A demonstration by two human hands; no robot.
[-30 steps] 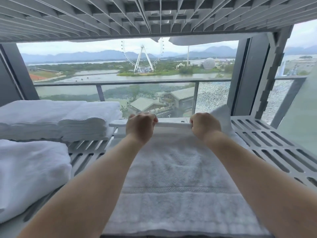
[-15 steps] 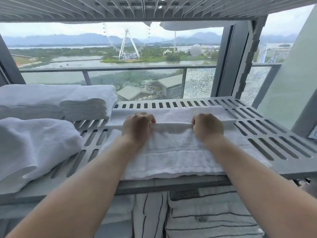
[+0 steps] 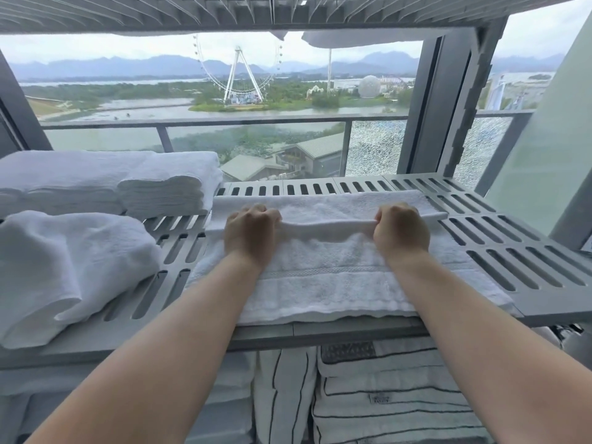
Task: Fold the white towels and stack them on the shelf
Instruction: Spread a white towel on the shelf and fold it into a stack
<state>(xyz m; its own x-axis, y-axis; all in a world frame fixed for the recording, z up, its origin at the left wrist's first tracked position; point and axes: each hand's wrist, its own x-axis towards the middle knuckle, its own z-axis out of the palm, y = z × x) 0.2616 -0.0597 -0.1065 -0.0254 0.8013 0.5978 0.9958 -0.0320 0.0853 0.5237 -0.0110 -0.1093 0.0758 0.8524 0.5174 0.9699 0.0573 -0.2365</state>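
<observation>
Towel [image 3: 326, 283]: white, flat on the slatted shelf [image 3: 528, 261], with its near hem at the front lip, under both wrists.

Left hand [image 3: 251, 233] and right hand [image 3: 400, 233] are knuckles up with fingers curled. Each grips the same doubled edge of the towel. That edge runs taut between them as a raised ridge. Just past the knuckles another strip of the towel lies flat, reaching towards the back slats.

Judgement: a fold across the towel's width is in hand; direction of travel cannot be told.
- Keep both hands level and equally tensioned so the ridge stays straight.
- Land the edge parallel to the woven band below the wrists.
- The ends outside each hand are unheld and may lag, so check them for square.
- Flatten with the palms before letting go; thick terry probably springs back.

Contents by level:
- Lower level, under the forearms: striped linen [image 3: 384, 395], white with thin dark lines, packed close.
- This level, left of the left hand: a loose bundled towel [image 3: 64, 267], near the worked towel and apart from it.
- Further back on that side: two folded stacks [image 3: 166, 184] side by side and touching. This is the likely place for the finished towel.
- Upper level, above the hands: only its ribbed underside shows, with a white cloth edge [image 3: 352, 40] overhanging at the back
</observation>
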